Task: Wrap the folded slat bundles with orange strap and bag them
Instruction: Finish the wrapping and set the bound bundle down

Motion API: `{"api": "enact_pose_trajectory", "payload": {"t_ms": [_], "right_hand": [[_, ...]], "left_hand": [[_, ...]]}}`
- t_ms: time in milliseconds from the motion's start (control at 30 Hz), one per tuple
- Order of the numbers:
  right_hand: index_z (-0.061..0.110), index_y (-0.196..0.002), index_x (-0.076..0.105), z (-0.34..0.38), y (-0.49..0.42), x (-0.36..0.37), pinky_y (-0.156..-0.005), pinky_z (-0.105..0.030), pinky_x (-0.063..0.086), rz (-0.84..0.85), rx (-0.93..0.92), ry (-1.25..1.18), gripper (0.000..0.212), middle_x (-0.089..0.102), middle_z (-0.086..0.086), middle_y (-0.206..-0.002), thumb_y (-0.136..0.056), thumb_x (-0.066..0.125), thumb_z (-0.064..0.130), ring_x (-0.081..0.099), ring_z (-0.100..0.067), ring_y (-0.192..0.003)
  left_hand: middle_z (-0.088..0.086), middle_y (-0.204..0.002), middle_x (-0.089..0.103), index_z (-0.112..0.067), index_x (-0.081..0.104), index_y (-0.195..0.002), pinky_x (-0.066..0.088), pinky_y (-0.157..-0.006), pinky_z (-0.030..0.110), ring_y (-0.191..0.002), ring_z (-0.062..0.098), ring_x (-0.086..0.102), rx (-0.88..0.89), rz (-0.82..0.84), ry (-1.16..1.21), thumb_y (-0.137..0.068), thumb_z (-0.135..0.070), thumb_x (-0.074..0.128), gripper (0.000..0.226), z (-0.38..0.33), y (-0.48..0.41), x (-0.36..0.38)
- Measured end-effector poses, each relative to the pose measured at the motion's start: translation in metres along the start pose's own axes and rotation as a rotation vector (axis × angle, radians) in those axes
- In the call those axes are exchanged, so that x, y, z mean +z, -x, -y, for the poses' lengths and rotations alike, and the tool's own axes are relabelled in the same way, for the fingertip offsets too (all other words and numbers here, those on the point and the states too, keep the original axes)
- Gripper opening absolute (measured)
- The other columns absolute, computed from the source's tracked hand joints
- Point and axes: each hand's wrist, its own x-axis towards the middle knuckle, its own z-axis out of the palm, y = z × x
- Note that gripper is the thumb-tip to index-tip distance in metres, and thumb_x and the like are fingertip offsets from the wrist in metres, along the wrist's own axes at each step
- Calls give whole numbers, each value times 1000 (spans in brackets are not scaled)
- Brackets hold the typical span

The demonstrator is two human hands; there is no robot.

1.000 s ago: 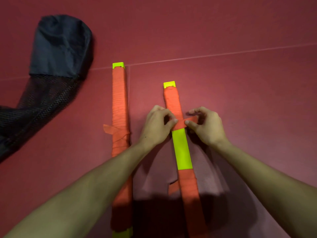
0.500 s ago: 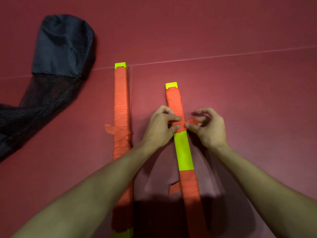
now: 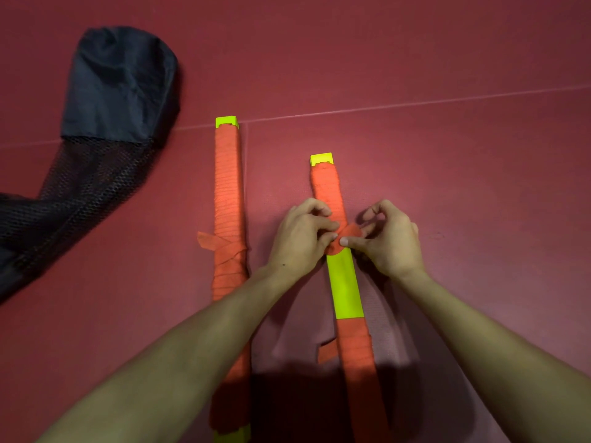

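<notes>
On the red floor mat (image 3: 447, 171), the left hand (image 3: 300, 238) and right hand (image 3: 390, 241) meet over the right slat bundle (image 3: 345, 282). Their fingers (image 3: 323, 227) are clamped on the orange strap (image 3: 350, 233) above its bare yellow middle. The fully wrapped left slat bundle (image 3: 228, 199) lies beside it, and the dark mesh bag (image 3: 96, 155) lies well apart at the left.

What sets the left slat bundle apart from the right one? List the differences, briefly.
The left bundle is wrapped almost end to end; the right bundle shows a bare yellow stretch mid-length. The left bundle lies untouched; the left hand and right hand pinch the orange strap on the right bundle. Both lie on the red floor, nearly parallel, each with a loose strap tail.
</notes>
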Motion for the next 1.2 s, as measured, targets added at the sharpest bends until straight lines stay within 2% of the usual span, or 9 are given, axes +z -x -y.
{"api": "enact_pose_trajectory", "payload": {"t_ms": [133, 233, 400, 567, 667, 767, 867, 967, 1200], "right_hand": [[18, -78, 51, -7, 2, 2, -60, -26, 49, -8, 44, -120, 42, 62, 1, -61, -63, 90, 9, 61, -13, -54], [18, -75, 46, -10, 1, 2, -54, -28, 48, 1, 67, -199, 44, 61, 1, -56, -67, 86, 1, 63, -12, -47], [23, -75, 41, -5, -5, -3, -61, -34, 53, 113, 10, -34, 54, 67, -2, -64, -60, 92, 13, 68, -21, -59], [23, -73, 38, 3, -8, -5, -55, -16, 38, 207, -78, 119, 58, 64, 3, -66, -58, 94, 21, 55, -15, -58], [24, -73, 37, 5, -8, -3, -58, -23, 32, 230, -101, 164, 59, 64, 5, -68, -57, 94, 26, 54, -14, -60], [25, -73, 36, 5, -7, -2, -63, -27, 31, 228, -103, 178, 60, 63, 6, -69, -57, 94, 27, 54, -14, -61], [25, -73, 36, 3, -7, -2, -57, -23, 33, 224, -107, 186, 60, 64, 5, -69, -57, 94, 28, 53, -12, -61], [24, -74, 37, 5, -7, -2, -56, -17, 33, 235, -111, 195, 59, 62, 7, -65, -57, 94, 29, 54, -9, -59], [15, -85, 43, 11, -12, -2, -60, -25, 33, 297, -132, 255, 60, 64, 6, -64, -54, 94, 26, 57, -13, -61]], "left_hand": [[-7, -101, 57, -6, 78, -84, 53, -86, 46, -90, 25, 63, -93, -15, 62, -77, -2, 79, 9, -5, -3, -1], [-9, -96, 55, -9, 75, -76, 49, -86, 37, -90, 20, 61, -142, 16, 77, -78, -1, 79, 9, -9, -11, -4], [-4, -99, 53, -5, 74, -78, 35, -79, 12, -90, 9, 53, -235, 141, 127, -83, 0, 75, 7, -9, -22, -11], [-9, -94, 49, -19, 61, -70, 37, -78, 10, -87, 7, 50, -206, 210, 176, -86, 1, 71, 27, -5, -24, -14], [-1, -102, 56, -11, 73, -88, 44, -85, 22, -92, 11, 54, -101, 150, 97, -80, -1, 77, 13, -3, -17, -13], [4, -110, 65, -6, 79, -99, 41, -94, 21, -95, 18, 61, -10, 133, -4, -79, -5, 80, 21, 4, -12, -10], [-2, -113, 68, -8, 80, -86, 22, -88, 3, -98, 26, 62, -1, 130, -72, -80, -6, 79, 6, 2, -14, -10], [-11, -107, 62, -14, 73, -72, 24, -80, 10, -98, 22, 58, -112, 118, -30, -82, -4, 75, 15, -4, -20, -8], [-6, -113, 53, -20, 61, -70, 18, -89, 13, -111, 11, 52, -195, 282, 5, -92, -2, 61, 28, -10, -31, -16]]}}
